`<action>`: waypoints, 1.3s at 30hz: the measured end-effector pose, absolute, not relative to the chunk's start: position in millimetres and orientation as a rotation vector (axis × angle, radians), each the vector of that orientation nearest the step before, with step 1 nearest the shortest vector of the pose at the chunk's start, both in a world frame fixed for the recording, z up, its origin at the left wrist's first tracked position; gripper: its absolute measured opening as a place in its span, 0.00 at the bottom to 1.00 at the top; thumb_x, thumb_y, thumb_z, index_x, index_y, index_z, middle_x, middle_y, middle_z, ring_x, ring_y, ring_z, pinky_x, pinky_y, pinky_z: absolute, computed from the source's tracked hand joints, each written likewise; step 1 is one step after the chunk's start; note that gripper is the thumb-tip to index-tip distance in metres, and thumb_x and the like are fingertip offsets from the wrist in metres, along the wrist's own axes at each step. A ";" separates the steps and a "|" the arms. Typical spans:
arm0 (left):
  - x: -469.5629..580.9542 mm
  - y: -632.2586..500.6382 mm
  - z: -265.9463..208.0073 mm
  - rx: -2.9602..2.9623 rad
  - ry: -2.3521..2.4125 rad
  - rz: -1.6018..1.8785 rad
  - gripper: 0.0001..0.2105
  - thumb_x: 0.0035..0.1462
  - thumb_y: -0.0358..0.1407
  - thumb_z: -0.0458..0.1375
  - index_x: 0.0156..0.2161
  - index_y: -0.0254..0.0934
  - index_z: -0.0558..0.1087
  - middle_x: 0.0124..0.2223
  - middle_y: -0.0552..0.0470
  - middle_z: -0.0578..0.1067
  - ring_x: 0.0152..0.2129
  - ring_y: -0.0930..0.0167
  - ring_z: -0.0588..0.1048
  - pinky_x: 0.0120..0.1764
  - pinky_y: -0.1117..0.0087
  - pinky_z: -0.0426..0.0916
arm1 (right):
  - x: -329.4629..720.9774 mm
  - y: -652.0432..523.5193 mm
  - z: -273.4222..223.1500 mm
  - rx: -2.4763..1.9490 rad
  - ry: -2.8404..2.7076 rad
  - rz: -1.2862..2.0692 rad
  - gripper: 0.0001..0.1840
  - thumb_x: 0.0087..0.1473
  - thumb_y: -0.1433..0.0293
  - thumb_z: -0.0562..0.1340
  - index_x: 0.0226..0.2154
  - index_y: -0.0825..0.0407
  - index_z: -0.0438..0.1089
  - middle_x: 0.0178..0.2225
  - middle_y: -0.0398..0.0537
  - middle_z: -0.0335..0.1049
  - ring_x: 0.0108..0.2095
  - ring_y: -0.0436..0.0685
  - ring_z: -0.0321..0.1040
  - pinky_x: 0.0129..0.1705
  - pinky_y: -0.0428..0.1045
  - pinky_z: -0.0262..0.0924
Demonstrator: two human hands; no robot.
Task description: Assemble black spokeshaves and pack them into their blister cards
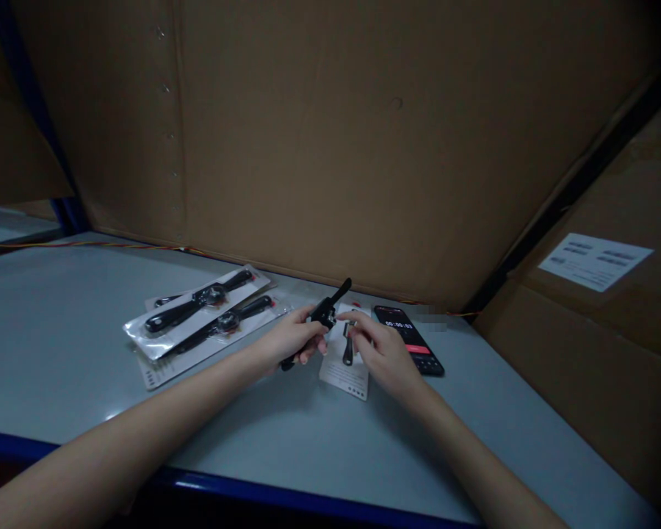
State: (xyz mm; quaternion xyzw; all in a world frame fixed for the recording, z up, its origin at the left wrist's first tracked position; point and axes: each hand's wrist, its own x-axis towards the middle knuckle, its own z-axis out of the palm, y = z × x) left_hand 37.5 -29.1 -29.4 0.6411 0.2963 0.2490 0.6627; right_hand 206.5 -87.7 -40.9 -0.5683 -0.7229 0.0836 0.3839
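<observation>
My left hand (302, 336) is closed around a black-handled tool (322, 314). One black arm of the tool sticks up past the fingers, the other end shows below the palm, and its middle has a small metallic part. My right hand (383, 353) is close by on the right, its index finger stretched toward that metallic part and the other fingers loosely bent; I see nothing held in it. Under both hands lies a white printed card (344, 378) with a picture of a black-handled tool, partly covered by the right fingers.
Several blister packs (198, 308) with similar black tools lie stacked on the left of the grey table (242, 448). A phone (410, 342) showing a timer lies beyond my right hand. Cardboard walls (319, 147) rise behind and at right, with a white label (595, 261).
</observation>
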 end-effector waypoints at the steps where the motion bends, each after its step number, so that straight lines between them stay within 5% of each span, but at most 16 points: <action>1: 37.4 -29.0 -29.3 1.447 0.666 0.565 0.13 0.52 0.32 0.49 0.45 0.34 0.59 0.19 0.61 0.67 0.07 0.82 0.57 0.10 0.81 0.48 | 206.6 -87.5 -40.9 -1.452 -1.840 0.203 0.17 0.53 0.73 0.50 0.43 0.47 0.66 0.23 0.41 0.64 0.24 0.51 0.61 0.28 0.45 0.51; 13: 38.0 -29.4 -29.7 1.446 0.677 0.586 0.14 0.52 0.32 0.49 0.46 0.35 0.59 0.19 0.62 0.67 0.07 0.82 0.57 0.10 0.81 0.48 | 200.1 -88.4 -42.1 -1.325 -1.756 0.520 0.21 0.54 0.73 0.50 0.51 0.49 0.57 0.18 0.36 0.57 0.20 0.48 0.57 0.25 0.44 0.51; 17: 37.6 -30.5 -29.2 1.443 0.709 0.581 0.11 0.51 0.32 0.50 0.41 0.35 0.60 0.19 0.61 0.67 0.07 0.82 0.58 0.10 0.81 0.48 | 201.3 -86.3 -43.5 -1.317 -1.816 0.598 0.19 0.53 0.73 0.51 0.49 0.49 0.61 0.17 0.36 0.57 0.20 0.48 0.57 0.24 0.43 0.51; 26: 37.5 -31.1 -28.7 1.456 0.688 0.560 0.11 0.51 0.32 0.50 0.42 0.35 0.61 0.19 0.62 0.67 0.07 0.83 0.57 0.10 0.81 0.47 | 206.4 -88.6 -40.0 -1.481 -1.939 0.067 0.18 0.53 0.73 0.50 0.44 0.45 0.67 0.28 0.43 0.69 0.28 0.53 0.63 0.32 0.47 0.52; 35: 37.5 -33.1 -26.4 1.468 0.695 0.549 0.10 0.51 0.32 0.49 0.40 0.35 0.61 0.19 0.61 0.67 0.07 0.83 0.57 0.10 0.81 0.46 | 203.3 -89.2 -39.8 -1.366 -1.926 0.305 0.17 0.53 0.73 0.50 0.45 0.49 0.65 0.20 0.40 0.63 0.23 0.51 0.61 0.27 0.45 0.52; 39: 37.1 -33.9 -25.0 1.484 0.693 0.534 0.11 0.51 0.31 0.49 0.42 0.35 0.60 0.19 0.61 0.67 0.07 0.83 0.57 0.10 0.81 0.46 | 205.8 -88.5 -38.6 -1.391 -1.985 0.129 0.16 0.53 0.75 0.50 0.41 0.47 0.68 0.30 0.44 0.69 0.31 0.53 0.64 0.33 0.47 0.54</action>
